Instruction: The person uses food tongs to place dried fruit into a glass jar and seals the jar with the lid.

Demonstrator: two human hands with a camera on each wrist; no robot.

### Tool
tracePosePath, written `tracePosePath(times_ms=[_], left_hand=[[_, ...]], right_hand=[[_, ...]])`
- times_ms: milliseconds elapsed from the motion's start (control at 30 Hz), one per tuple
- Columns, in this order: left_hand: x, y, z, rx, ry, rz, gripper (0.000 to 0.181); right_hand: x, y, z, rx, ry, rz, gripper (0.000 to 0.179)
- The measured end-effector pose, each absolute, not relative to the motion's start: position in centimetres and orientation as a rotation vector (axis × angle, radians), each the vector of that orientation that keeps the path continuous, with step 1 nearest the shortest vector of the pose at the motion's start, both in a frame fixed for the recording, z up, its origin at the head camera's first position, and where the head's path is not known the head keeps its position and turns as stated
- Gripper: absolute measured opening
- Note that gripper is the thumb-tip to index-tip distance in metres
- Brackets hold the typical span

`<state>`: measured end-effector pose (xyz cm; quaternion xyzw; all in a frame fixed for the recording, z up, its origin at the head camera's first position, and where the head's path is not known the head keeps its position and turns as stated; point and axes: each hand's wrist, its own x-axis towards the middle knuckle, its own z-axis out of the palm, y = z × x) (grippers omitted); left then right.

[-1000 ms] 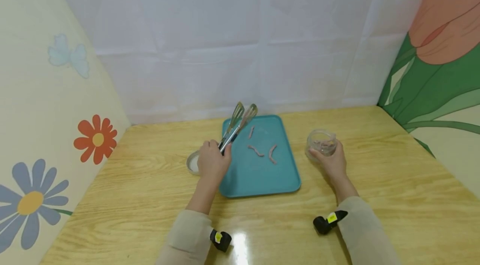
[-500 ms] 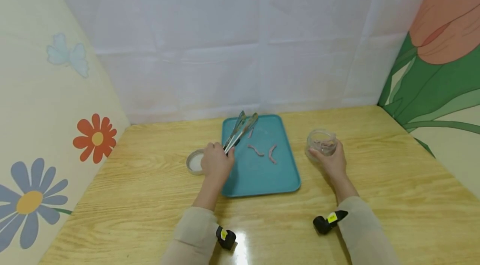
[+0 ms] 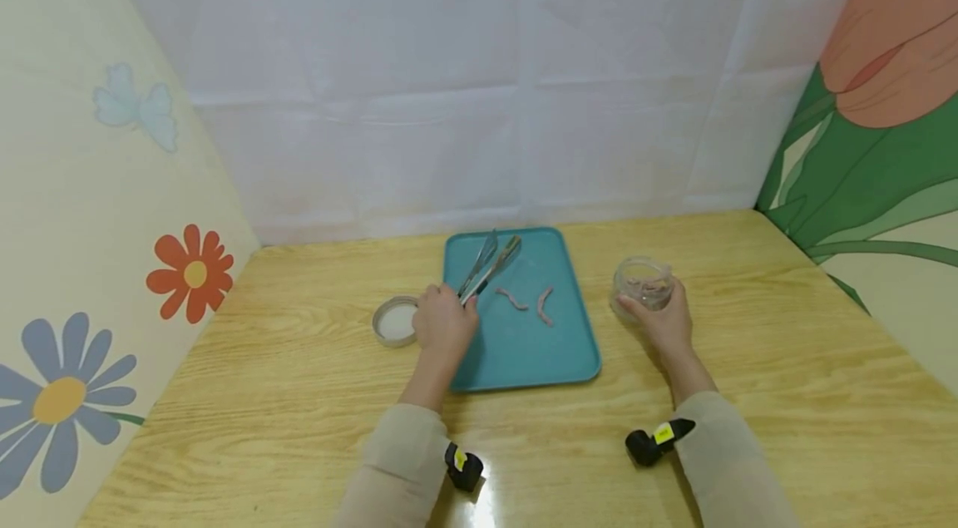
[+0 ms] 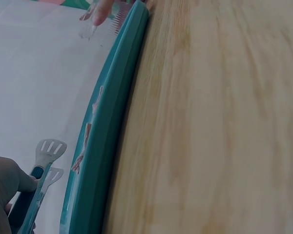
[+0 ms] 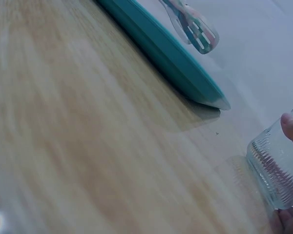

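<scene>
Slotted silver metal tongs with black grips (image 3: 490,272): held in the curled left hand (image 3: 445,322), lower and farther right than a second ago, heads over the rectangular blue tray (image 3: 516,353). Thin pink strips (image 3: 512,299): two visible on the tray from the head; the third, seen earlier, is out of sight there. Round clear glass jar (image 3: 623,285): unmoved, pink strips inside, right hand (image 3: 669,322) curved round its side. Round grey-rimmed white lid (image 3: 395,323): left of the tray, less covered.
</scene>
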<state>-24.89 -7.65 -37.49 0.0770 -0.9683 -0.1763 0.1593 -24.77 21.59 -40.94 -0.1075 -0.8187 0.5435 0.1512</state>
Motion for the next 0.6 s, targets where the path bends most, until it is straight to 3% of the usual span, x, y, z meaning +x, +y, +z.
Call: tracePosePath(times_ms=[600], left_hand=[[-25.06,-7.66,-38.2,0.187,-2.834,-0.43,0.038]], right_hand=[[-24.9,21.63,-41.01,-0.31,-2.342,1.558,0.094]])
